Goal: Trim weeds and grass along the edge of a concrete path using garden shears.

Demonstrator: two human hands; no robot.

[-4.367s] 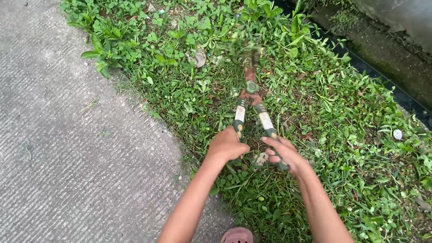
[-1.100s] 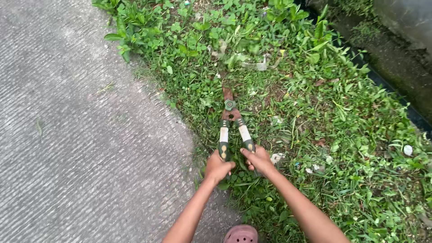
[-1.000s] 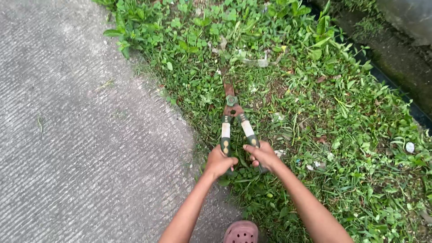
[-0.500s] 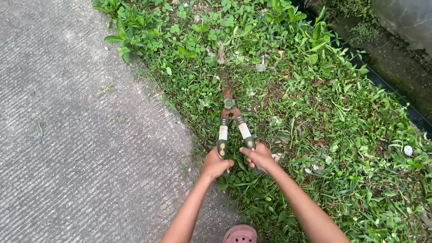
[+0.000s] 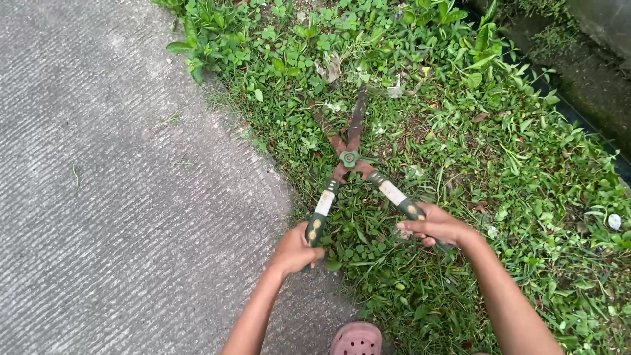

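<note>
I hold a pair of garden shears point(image 5: 349, 159) with green and white handles and rusty brown blades. My left hand point(image 5: 294, 250) grips the left handle. My right hand point(image 5: 436, 225) grips the right handle. The handles are spread wide apart and the two blades stand apart in a narrow V over the grass and weeds point(image 5: 420, 125), tips pointing away from me. The blade tips lie low among the leaves.
A ribbed concrete path point(image 5: 118, 197) fills the left side, its edge meeting the grass. A dark drain channel point(image 5: 578, 112) and a mossy wall run along the upper right. My pink shoe point(image 5: 355, 339) shows at the bottom. Small bits of litter lie in the grass.
My hands have pulled apart, spreading the handles and opening the blades, which were closed half a second ago. The view has shifted slightly down and to the right.
</note>
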